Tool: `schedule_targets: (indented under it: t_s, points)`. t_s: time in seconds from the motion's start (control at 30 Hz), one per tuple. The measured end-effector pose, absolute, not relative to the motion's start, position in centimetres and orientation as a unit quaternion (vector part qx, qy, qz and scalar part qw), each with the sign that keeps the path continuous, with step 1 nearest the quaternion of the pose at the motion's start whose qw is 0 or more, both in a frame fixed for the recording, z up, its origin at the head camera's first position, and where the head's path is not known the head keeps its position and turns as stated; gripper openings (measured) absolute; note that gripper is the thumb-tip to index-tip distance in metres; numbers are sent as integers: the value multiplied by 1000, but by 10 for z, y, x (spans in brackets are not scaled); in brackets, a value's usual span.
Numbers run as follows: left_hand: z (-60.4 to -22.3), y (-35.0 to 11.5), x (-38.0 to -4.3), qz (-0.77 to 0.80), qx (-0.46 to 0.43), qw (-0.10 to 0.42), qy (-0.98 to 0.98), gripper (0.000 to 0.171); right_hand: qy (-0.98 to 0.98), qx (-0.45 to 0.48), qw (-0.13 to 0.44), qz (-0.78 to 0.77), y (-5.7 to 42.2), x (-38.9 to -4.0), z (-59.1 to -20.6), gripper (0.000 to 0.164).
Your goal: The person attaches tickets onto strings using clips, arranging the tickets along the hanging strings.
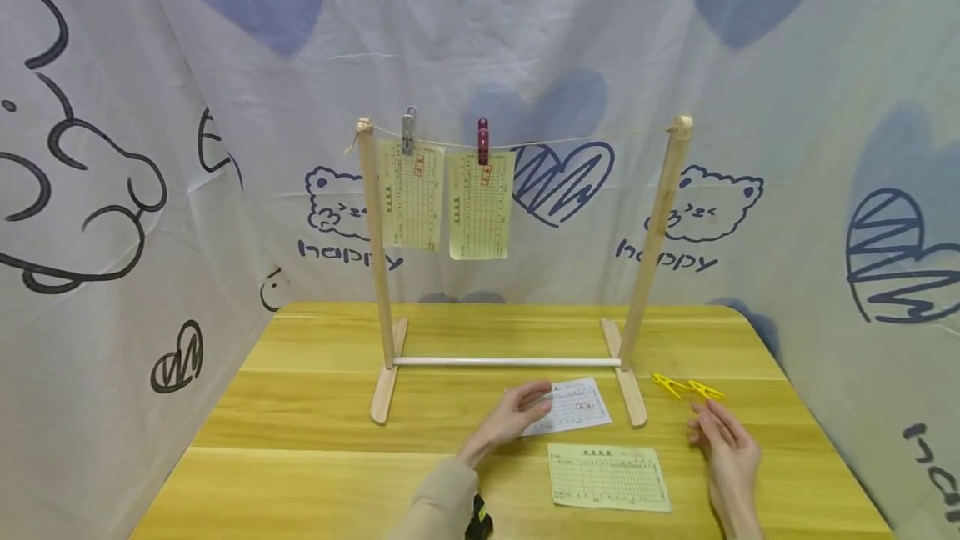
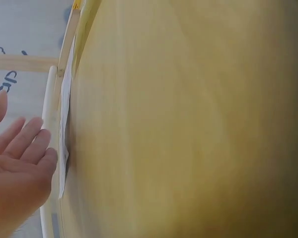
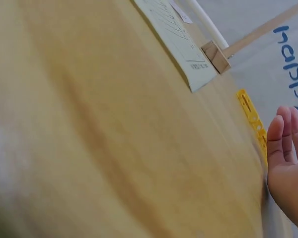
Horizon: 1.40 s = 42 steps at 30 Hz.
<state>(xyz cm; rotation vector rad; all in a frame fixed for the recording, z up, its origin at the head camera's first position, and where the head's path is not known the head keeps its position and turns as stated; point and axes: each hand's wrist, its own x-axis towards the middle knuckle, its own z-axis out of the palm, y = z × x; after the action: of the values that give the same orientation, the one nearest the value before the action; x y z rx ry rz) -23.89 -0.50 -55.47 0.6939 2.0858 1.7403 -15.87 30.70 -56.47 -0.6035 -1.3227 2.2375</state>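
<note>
My left hand [image 1: 519, 412] is at the left end of a white printed slip [image 1: 573, 405] with a red stamp, covering part of it. In the left wrist view its fingers [image 2: 32, 144] are loosely bent and hold nothing; whether they touch the slip I cannot tell. My right hand [image 1: 726, 450] is just in front of two yellow clothespins [image 1: 705, 389] on the table, its fingers relaxed and holding nothing. Nearer me, between the hands, lies a pale yellow printed form [image 1: 609, 478].
A wooden frame with a left post [image 1: 377, 248], a right post [image 1: 656, 240] and a white bottom bar [image 1: 506, 362] carries a string. A grey clip [image 1: 408, 132] and a dark red clothespin [image 1: 483, 140] hold two yellow forms [image 1: 480, 215] on it. Printed cloth surrounds the table.
</note>
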Motion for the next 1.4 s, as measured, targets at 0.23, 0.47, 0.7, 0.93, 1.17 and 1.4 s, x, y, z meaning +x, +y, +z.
schedule_targets:
  t_s: [0.23, 0.47, 0.7, 0.93, 1.17, 1.4]
  points:
    - [-556, -16, -242, 599, 240, 196, 738, 49, -495, -219, 220, 811, 308, -162, -569, 25]
    - [-557, -34, -243, 588, 253, 197, 742, 50, -509, -224, 208, 805, 306, -163, -569, 24]
    - [-557, -62, -242, 579, 261, 207, 744, 51, -507, -181, 215, 815, 303, -164, -572, 20]
    - [-553, -92, -237, 580, 258, 218, 741, 52, -519, -177, 205, 811, 298, -169, -571, 23]
    - [-547, -116, -230, 585, 240, 223, 742, 52, -530, -209, 187, 800, 297, -173, -570, 27]
    - [-536, -99, -232, 579, 215, 170, 768, 51, -554, -216, 180, 784, 298, -175, -575, 32]
